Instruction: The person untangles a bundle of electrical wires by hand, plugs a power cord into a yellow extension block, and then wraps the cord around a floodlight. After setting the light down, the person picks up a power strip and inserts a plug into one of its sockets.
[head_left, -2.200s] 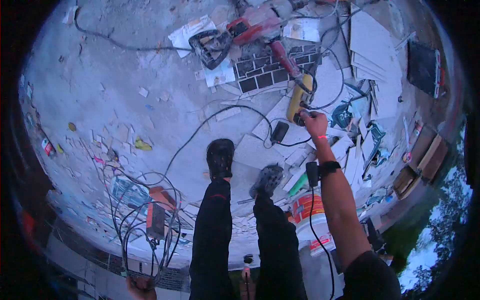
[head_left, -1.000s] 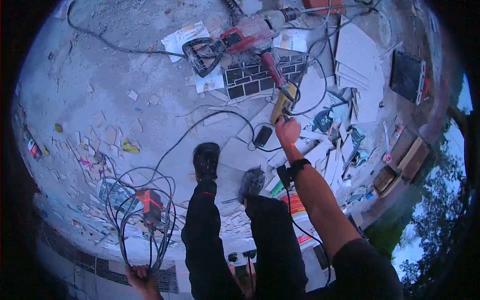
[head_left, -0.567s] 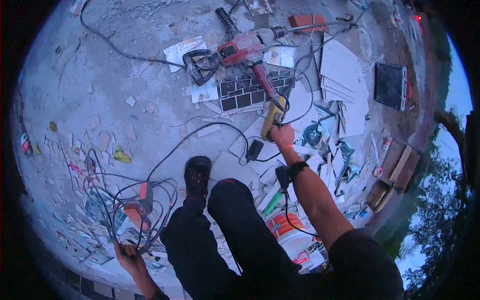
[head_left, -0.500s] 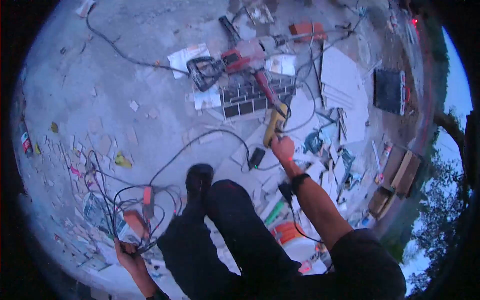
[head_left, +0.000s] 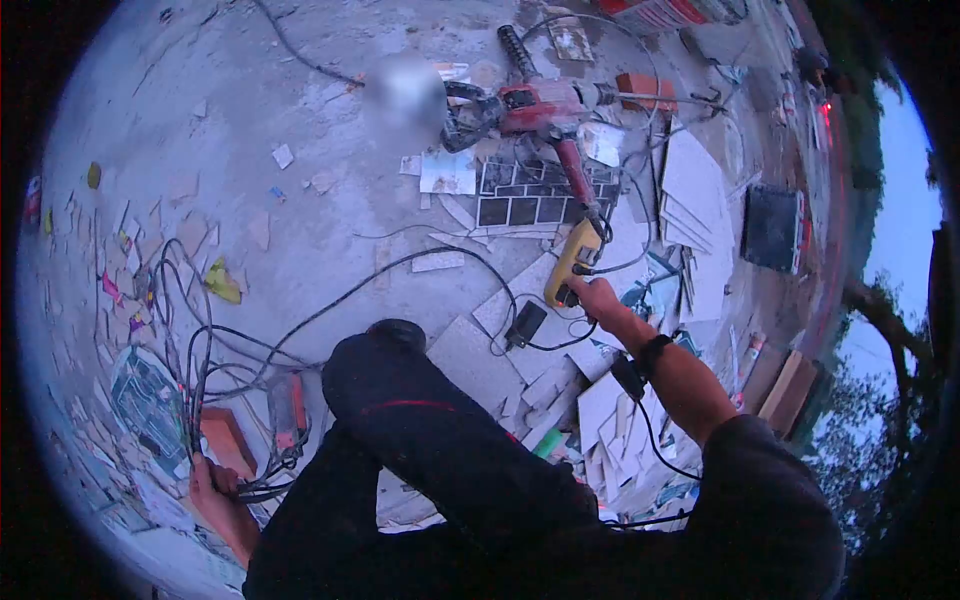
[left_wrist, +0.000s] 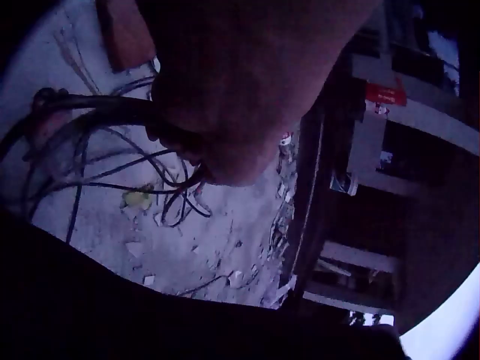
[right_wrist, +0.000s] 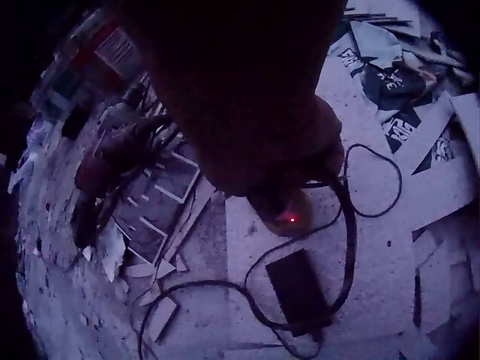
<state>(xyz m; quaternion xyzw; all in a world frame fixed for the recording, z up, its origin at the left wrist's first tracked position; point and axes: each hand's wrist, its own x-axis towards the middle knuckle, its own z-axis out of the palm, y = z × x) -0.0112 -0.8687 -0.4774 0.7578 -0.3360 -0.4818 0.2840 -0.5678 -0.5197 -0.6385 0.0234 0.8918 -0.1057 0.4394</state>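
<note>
My left hand [head_left: 215, 497] grips a bundle of black cable [head_left: 200, 370] at the lower left, its loops spreading over the floor. In the left wrist view, the cable [left_wrist: 124, 112] runs out from the curled fingers. A red-and-grey block-shaped device [head_left: 290, 410] on the cable lies beside a brick [head_left: 228, 440]. My right hand [head_left: 600, 302] pinches a black plug, mostly hidden by the fingers, at the near end of a yellow power strip [head_left: 572, 265]. A red light glows on the strip [right_wrist: 296, 217] in the right wrist view. Cable curves from this hand past a black adapter [head_left: 527, 323].
A red demolition hammer [head_left: 540, 108] lies ahead, beyond a dark tile panel [head_left: 530, 195]. White boards [head_left: 690, 190] are stacked at the right, near a black case [head_left: 772, 228]. Broken tile pieces [head_left: 610, 420] and rubbish litter the floor.
My legs have bent into a crouch, bringing the floor closer. The left hand has shifted left with the cable, and the red-and-grey device now lies by the brick. The right hand stays at the power strip.
</note>
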